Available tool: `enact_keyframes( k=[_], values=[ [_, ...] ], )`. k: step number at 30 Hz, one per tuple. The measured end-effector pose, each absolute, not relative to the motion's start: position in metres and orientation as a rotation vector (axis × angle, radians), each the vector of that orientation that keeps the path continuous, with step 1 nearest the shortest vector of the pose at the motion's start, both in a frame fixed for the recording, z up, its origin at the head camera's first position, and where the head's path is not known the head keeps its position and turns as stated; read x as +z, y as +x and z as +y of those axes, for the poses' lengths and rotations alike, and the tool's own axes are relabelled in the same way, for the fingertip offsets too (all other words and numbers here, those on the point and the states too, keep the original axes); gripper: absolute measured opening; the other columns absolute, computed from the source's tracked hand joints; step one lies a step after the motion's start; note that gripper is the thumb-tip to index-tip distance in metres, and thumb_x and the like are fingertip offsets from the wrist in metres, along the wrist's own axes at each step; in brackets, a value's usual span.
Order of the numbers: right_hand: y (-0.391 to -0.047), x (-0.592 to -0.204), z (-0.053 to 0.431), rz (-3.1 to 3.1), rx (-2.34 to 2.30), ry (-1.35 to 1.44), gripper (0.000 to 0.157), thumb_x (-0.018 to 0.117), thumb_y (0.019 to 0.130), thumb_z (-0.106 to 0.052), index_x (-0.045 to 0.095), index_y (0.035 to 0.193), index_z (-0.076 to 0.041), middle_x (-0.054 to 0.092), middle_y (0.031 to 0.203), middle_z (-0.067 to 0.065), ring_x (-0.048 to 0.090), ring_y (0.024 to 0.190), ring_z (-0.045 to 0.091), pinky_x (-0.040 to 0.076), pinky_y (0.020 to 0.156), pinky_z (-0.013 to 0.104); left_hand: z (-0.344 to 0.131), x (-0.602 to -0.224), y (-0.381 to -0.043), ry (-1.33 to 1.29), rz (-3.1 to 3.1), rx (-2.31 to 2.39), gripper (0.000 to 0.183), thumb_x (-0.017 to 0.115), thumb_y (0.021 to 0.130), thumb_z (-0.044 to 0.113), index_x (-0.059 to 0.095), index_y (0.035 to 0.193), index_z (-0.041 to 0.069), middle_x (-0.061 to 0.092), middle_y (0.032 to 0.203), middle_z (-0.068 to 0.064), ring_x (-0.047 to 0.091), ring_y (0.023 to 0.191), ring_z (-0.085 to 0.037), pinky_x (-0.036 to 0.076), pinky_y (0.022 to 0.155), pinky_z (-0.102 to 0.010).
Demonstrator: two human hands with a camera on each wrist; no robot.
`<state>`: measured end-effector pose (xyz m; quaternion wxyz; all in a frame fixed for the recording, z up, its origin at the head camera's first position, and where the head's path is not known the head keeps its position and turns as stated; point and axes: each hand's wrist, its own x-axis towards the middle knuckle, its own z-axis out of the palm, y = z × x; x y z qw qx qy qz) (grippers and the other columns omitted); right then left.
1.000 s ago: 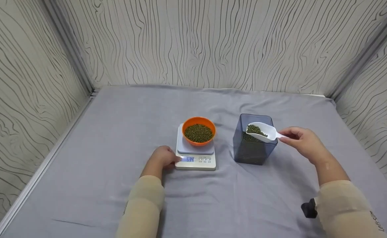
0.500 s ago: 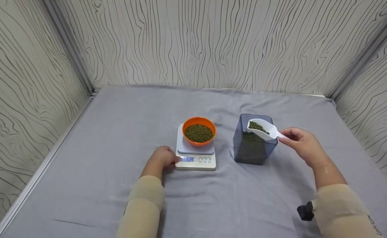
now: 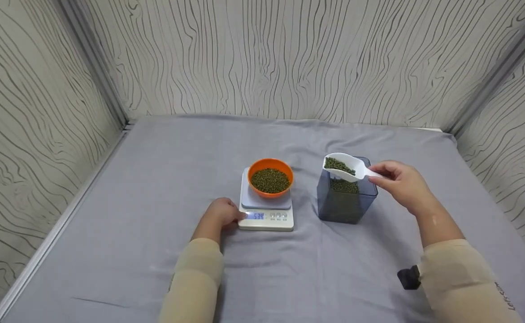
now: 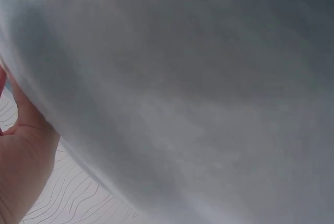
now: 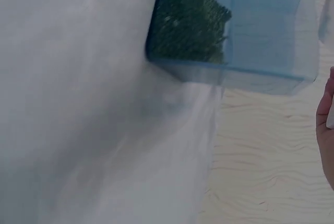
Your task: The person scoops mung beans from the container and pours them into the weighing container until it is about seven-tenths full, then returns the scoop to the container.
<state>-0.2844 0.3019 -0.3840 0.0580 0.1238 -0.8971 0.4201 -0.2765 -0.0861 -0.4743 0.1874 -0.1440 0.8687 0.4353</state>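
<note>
My right hand [image 3: 399, 181] pinches the handle of a white scoop [image 3: 356, 169], which carries a small heap of green mung beans [image 3: 337, 166]. The scoop hangs level over the rim of a tall translucent blue container [image 3: 334, 208], partly filled with the same beans, also in the right wrist view. To its left, an orange bowl [image 3: 253, 188] of mung beans sits on a white kitchen scale [image 3: 266, 225] with a lit display. My left hand [image 3: 221, 213] grips the scale's front left edge, thumb beside the display. In the left wrist view, only part of that hand [image 4: 26, 156] shows.
A wrinkled grey cloth [image 3: 168, 166] covers the table. Walls with a wood-grain line pattern [image 3: 262, 58] close in the back and both sides. A black wrist device [image 3: 409, 277] juts from the right sleeve [image 3: 459, 278].
My right hand has raised the scoop of beans and shifted it left, from inside the container's mouth to above its rim. The left hand, scale and bowl stay in place.
</note>
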Motion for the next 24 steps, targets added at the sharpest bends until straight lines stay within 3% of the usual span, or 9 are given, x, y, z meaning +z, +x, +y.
enact_keyframes(
  k=[6,10,18,24],
  values=[
    [-0.286,-0.367,0.273,-2.754,1.217,0.415,0.025,0.068,0.083,-0.016,0.065,0.100,0.001,0.063,0.098,0.014,0.054,0.079,-0.002,0.044,0.067,0.012,-0.086,-0.473,-0.277,-0.395,2.446,1.201,0.024,0.073,0.076,0.021,0.058,0.085,0.005,0.054,0.074,-0.004,0.051,0.069,-0.016,0.042,0.059,-0.027],
    [-0.289,-0.360,0.252,-2.786,1.142,0.462,0.022,0.069,0.082,-0.014,0.066,0.099,0.000,0.064,0.099,0.013,0.056,0.084,0.005,0.043,0.070,0.013,-0.086,-0.474,-0.277,-0.400,2.445,1.195,0.024,0.073,0.076,0.021,0.058,0.085,0.005,0.055,0.074,-0.004,0.051,0.069,-0.017,0.042,0.060,-0.027],
    [-0.296,-0.357,0.216,-2.822,0.929,0.547,0.014,0.068,0.080,-0.008,0.068,0.093,-0.002,0.064,0.092,0.012,0.055,0.087,0.024,0.043,0.079,0.037,-0.086,-0.473,-0.277,-0.394,2.455,1.189,0.024,0.073,0.075,0.022,0.059,0.084,0.005,0.055,0.074,-0.005,0.051,0.069,-0.017,0.042,0.061,-0.028],
    [-0.297,-0.354,0.198,-2.840,0.786,0.608,0.013,0.068,0.079,-0.007,0.068,0.090,-0.001,0.063,0.089,0.013,0.056,0.085,0.028,0.043,0.079,0.043,-0.087,-0.473,-0.277,-0.413,2.444,1.195,0.023,0.074,0.076,0.021,0.058,0.083,0.006,0.055,0.072,-0.004,0.051,0.067,-0.017,0.042,0.059,-0.027]
  ],
)
